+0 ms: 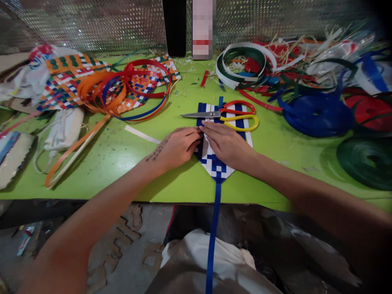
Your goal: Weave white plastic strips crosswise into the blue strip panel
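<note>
A woven piece of blue and white plastic strips (218,160) lies on the green table, pointed at its near end. From that point a long blue strip (217,212) hangs over the front edge. My left hand (183,146) is closed, its fingertips pinched at the weave's left edge. Spread flat across the middle of the weave is my right hand (226,143), fingers stretched out and meeting the left fingertips. Scissors (214,114) with one red and one yellow handle rest across the far end of the strips. A loose white strip (142,134) runs under my left wrist.
Colourful woven sheets (73,81) and an orange strip coil (101,92) lie left, near a white charger-like block (64,128). Blue (318,116) and dark green rolls (369,163) sit right. A phone-like black slab (174,28) stands at the back against perforated mesh (122,24).
</note>
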Action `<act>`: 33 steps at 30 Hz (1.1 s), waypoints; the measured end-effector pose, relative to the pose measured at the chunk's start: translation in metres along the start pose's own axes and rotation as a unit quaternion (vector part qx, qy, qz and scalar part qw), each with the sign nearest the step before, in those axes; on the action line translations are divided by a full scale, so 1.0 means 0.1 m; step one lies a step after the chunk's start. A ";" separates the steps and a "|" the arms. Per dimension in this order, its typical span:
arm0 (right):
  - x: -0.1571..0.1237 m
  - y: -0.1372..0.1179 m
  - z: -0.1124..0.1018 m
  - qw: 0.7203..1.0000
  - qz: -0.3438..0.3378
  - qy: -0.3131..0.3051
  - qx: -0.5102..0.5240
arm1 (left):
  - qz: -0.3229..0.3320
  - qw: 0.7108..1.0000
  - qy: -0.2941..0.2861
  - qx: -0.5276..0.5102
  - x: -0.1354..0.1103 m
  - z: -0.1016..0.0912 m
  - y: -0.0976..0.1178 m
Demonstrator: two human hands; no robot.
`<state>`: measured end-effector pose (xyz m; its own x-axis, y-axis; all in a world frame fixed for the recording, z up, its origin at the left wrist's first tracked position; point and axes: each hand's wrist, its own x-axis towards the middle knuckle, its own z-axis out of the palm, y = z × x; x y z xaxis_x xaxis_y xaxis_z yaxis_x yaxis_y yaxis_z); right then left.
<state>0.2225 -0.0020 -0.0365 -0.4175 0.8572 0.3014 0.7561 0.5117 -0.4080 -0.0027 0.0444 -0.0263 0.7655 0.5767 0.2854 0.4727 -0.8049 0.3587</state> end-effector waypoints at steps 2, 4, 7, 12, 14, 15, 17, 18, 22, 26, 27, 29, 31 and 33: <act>0.00 0.01 0.00 1.000 -0.004 -0.010 -0.006 | 0.002 1.000 0.000 0.004 0.00 0.00 0.00; 0.01 0.01 0.00 1.000 -0.003 -0.016 -0.012 | -0.001 1.000 -0.002 0.001 -0.01 0.00 -0.01; 0.01 -0.01 0.01 1.000 0.003 -0.020 -0.014 | -0.003 1.000 -0.003 -0.010 -0.01 0.00 -0.02; 0.00 0.00 0.02 1.000 0.006 -0.017 -0.010 | 0.010 1.000 0.003 -0.008 -0.01 0.01 -0.04; 0.00 0.01 0.03 1.000 0.004 -0.020 -0.013 | 0.013 1.000 0.004 -0.006 -0.02 0.01 -0.04; 0.00 0.01 0.03 1.000 0.003 -0.024 -0.017 | 0.013 1.000 0.003 -0.005 -0.02 0.01 -0.05; 0.00 0.02 0.03 0.999 0.001 -0.032 -0.025 | 0.015 1.000 0.003 -0.006 -0.02 0.01 -0.04; 0.00 0.03 0.04 0.999 0.000 -0.035 -0.029 | 0.016 1.000 0.004 -0.007 -0.02 0.01 -0.04; 0.00 0.03 0.05 0.999 0.001 -0.035 -0.029 | 0.014 1.000 0.008 -0.011 -0.02 0.01 -0.03; 0.00 0.02 0.06 0.999 0.003 -0.033 -0.029 | 0.012 1.000 0.004 -0.007 -0.02 0.01 -0.04; 0.00 0.02 0.06 0.999 0.004 -0.034 -0.032 | 0.013 1.000 0.004 -0.007 -0.02 0.01 -0.04; 0.00 0.02 0.06 0.999 0.006 -0.036 -0.035 | 0.017 1.000 0.006 -0.009 -0.02 0.00 -0.04; 0.00 0.03 0.06 0.999 0.006 -0.035 -0.036 | 0.021 1.000 0.010 -0.011 -0.03 0.00 -0.04; 0.01 0.04 0.05 0.999 -0.001 -0.034 -0.033 | 0.025 1.000 0.015 -0.010 -0.03 0.01 -0.04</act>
<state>0.2225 0.0008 -0.0427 -0.4509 0.8594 0.2412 0.7862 0.5103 -0.3485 -0.0065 0.0456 -0.0291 0.7744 0.5399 0.3299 0.4255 -0.8302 0.3600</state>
